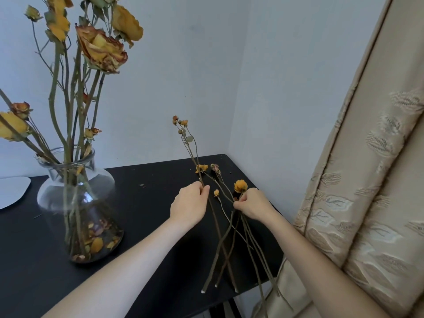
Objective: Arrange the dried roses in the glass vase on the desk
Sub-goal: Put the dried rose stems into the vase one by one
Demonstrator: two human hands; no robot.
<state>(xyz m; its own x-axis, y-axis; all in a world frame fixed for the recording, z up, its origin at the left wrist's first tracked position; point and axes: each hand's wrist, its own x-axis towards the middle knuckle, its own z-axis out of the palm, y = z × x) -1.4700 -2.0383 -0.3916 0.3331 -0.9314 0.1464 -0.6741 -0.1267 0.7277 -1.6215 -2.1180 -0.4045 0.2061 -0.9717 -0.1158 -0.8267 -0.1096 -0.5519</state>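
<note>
Our left hand [190, 204] pinches 1 stem [195, 158] pointing up; right hand [253, 205] seemingly grips loose stems [243, 223]; vase [101, 180] lies left, nearest our left hand.

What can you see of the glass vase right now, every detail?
The glass vase is clear, with a flared rim, short neck and wide rounded shoulder narrowing to its base. It stands upright on the left of the black desk. Dried roses stand in it, blooms well above the rim; loose petals lie at its bottom. Neither the left hand nor the right hand touches it.
</note>
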